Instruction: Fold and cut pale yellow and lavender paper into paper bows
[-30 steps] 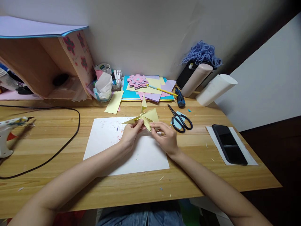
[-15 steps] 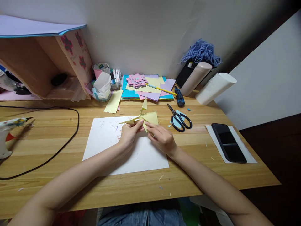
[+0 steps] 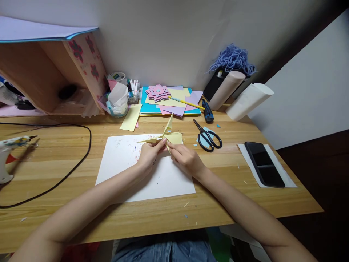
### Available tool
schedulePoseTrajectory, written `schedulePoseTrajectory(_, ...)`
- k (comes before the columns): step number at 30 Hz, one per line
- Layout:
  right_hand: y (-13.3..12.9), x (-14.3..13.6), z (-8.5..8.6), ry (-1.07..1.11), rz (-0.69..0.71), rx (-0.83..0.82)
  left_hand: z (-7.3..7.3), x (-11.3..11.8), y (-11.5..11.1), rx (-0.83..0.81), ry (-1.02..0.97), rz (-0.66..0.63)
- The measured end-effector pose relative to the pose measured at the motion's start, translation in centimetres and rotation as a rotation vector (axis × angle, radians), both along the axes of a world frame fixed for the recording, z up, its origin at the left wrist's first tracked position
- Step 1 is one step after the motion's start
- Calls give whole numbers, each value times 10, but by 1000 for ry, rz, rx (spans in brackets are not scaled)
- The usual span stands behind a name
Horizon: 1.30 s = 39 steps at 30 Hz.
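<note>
Over a marked sheet of white paper (image 3: pixel 122 185), both hands hold a pale yellow folded paper pinwheel (image 3: pixel 174 138) with pointed blades sticking out from its middle. My left hand (image 3: pixel 149 154) pinches it close to the centre, thumb on top. The fingers of my right hand (image 3: pixel 187 158) are closed on the lower blade, which they partly hide. One blade points up and away, another to the left, and a wider flap lies to the right. Just right of the hands, black-handled scissors (image 3: pixel 207 136) rest on light blue paper scraps.
Behind lie stacked coloured papers (image 3: pixel 144 105) with a layered pink paper flower (image 3: pixel 158 93), a yellow stick (image 3: pixel 188 104) and a blue utility knife (image 3: pixel 207 112). A phone (image 3: pixel 264 164) is at right. A glue gun (image 3: pixel 11 153) with its black cord (image 3: pixel 88 145) and a cardboard box (image 3: pixel 87 72) stand left.
My right fingers have pressed in closer on the lower blade, which shows less now. The upright blade has tilted slightly right. The view has shifted a little.
</note>
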State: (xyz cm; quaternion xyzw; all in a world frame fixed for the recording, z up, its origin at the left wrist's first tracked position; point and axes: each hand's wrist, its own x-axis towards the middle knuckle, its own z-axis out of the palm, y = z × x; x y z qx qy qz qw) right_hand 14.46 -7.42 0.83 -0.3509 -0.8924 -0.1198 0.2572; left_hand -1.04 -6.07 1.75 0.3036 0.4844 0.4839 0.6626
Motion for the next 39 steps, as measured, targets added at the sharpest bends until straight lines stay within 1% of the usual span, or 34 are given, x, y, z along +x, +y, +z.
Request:
schedulePoseTrajectory(3,0,0,1,-22,10,31,-1,-1,0,52,23,-33)
schedulePoseTrajectory(6,0,0,4,3,30,8,-2,-1,1,24,31,-5)
schedulePoseTrajectory(10,0,2,5,181,91,-121,-1,-1,1,-19,41,22)
schedulePoseTrajectory(13,2,5,4,328,132,-243,1,0,0,-6,65,19)
schedulePoseTrajectory(15,3,7,3,383,154,-279,2,0,-1,-2,77,10)
schedulePoseTrajectory(17,4,9,3,368,174,-269,3,0,-1,-9,83,3)
schedulePoseTrajectory(20,6,12,6,232,207,-231,3,0,0,-29,86,0)
schedulePoseTrajectory(22,6,14,10,198,223,-274,3,0,0,-19,104,7)
schedulePoseTrajectory(23,5,14,12,232,228,-328,3,0,0,1,115,11)
schedulePoseTrajectory(25,3,12,17,392,192,-477,2,1,-2,51,125,17)
schedulePoseTrajectory(27,0,7,19,612,59,-665,2,3,-3,83,113,13)
schedulePoseTrajectory(29,-2,2,20,810,-112,-904,2,4,-4,97,90,2)
schedulePoseTrajectory(30,-2,0,19,878,-170,-1041,1,4,-5,103,79,-8)
schedulePoseTrajectory(32,-2,-2,17,952,-201,-1285,0,4,-4,113,62,-24)
schedulePoseTrajectory(33,-1,-2,16,970,-194,-1368,0,3,-4,117,58,-30)
schedulePoseTrajectory(35,0,0,15,1007,-170,-1451,-1,2,-3,119,60,-36)
schedulePoseTrajectory(39,1,2,18,1078,-128,-1498,1,1,-3,92,47,-64)
